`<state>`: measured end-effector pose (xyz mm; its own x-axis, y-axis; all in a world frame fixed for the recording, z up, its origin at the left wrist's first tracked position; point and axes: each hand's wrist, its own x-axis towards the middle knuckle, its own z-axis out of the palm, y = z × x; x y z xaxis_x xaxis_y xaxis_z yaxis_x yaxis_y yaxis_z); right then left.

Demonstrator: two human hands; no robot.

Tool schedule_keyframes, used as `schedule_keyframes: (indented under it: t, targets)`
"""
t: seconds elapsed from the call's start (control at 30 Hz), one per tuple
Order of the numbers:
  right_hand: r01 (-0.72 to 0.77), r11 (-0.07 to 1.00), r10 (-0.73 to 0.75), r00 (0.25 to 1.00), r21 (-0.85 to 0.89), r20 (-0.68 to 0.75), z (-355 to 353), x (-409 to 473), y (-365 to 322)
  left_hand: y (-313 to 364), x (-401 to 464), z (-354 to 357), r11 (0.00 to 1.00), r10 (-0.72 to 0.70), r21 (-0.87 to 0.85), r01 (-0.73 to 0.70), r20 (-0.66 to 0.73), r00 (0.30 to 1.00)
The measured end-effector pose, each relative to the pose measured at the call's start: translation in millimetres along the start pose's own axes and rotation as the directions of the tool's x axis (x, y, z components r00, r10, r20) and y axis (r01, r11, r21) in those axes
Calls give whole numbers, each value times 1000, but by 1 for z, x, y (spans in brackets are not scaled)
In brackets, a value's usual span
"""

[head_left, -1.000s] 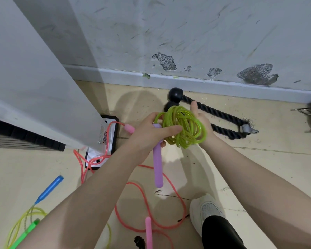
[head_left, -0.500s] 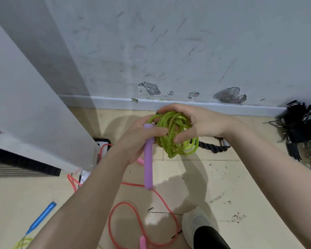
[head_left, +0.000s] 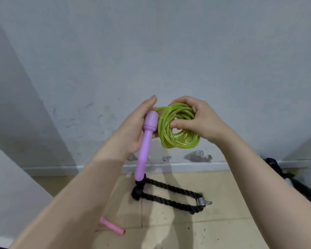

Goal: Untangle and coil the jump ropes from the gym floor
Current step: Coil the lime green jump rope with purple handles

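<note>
A translucent green jump rope (head_left: 178, 138) is wound into a tight coil in front of the grey wall. My right hand (head_left: 199, 121) grips the coil from the right, fingers curled over its top and thumb through the middle. A purple handle (head_left: 145, 141) of that rope hangs down beside the coil, and my left hand (head_left: 135, 126) holds its upper part against the palm, fingers behind it. A pink handle (head_left: 111, 225) of another rope lies on the floor below my left forearm.
A thick black braided rope (head_left: 171, 196) with a metal clip (head_left: 204, 202) lies on the beige floor by the white baseboard (head_left: 187, 167). Dark gear (head_left: 280, 169) sits at the right edge. A grey panel (head_left: 11, 186) stands at the left.
The view has tilted up toward the wall and both hands have risen with the coil. My right hand shifted its grip to the coil's right side. The red and blue ropes have left the view.
</note>
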<state>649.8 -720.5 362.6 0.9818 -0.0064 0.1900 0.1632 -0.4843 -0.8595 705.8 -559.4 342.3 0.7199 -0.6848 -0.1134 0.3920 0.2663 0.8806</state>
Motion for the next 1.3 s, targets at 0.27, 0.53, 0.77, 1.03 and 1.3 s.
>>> schedule_keyframes:
  t: [0.27, 0.53, 0.77, 1.03, 1.3]
  targets:
    - [164, 986, -162, 980, 13, -117, -133, 41, -160, 173, 9, 132, 861, 396, 389, -326, -111, 912]
    - [292, 954, -299, 946, -73, -123, -249, 67, -335, 354, -20, 251, 614, 618, 629, -477, -7, 786]
    - [355, 838, -460, 868, -414, -187, -331, 102, -459, 479, -30, 323, 447, 657, 756, -478, 85, 749]
    - [455, 677, -662, 721, -578, -207, -393, 135, -528, 576, -6, 364, -14, 757, 874, -485, 327, 566]
    - [366, 802, -549, 763, -472, -341, -420, 157, -490, 574, 41, 371, 41, 685, 845, -534, 365, 631]
